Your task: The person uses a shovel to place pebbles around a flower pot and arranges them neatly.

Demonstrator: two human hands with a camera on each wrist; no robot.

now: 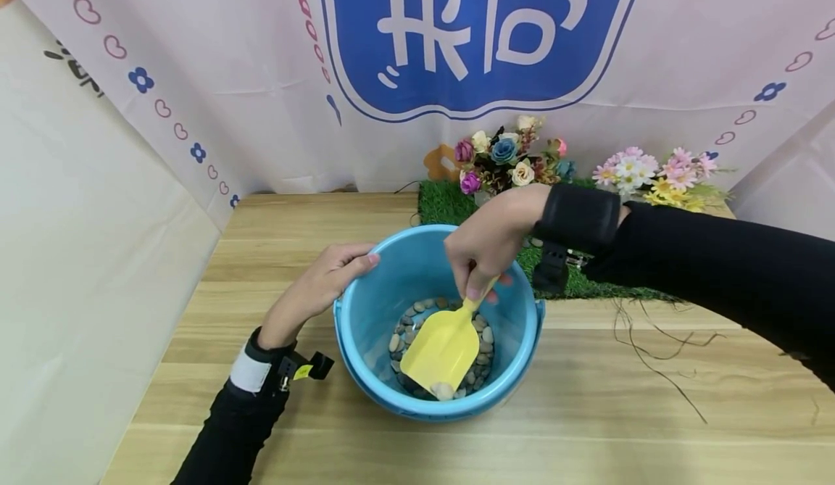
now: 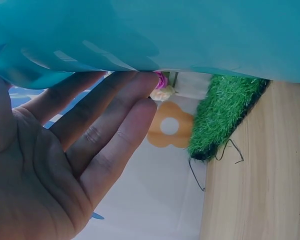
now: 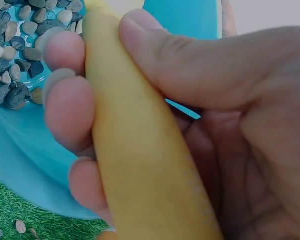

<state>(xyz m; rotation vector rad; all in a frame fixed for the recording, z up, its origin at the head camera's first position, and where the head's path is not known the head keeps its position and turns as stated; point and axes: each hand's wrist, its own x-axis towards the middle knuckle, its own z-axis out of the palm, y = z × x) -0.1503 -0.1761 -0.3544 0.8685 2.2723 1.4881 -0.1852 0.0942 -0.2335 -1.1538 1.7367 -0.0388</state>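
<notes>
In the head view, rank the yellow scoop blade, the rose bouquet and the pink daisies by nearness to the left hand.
From the left hand:
1. Yellow scoop blade, inside the bucket, to its right.
2. Rose bouquet, behind the bucket.
3. Pink daisies, far right at the back.

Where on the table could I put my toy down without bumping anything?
The bare wood in front of the blue bucket and at the far left corner beyond the left hand is free. It is crowded behind the bucket, where the grass mat and flowers sit under the right hand, and twigs lie right.
</notes>
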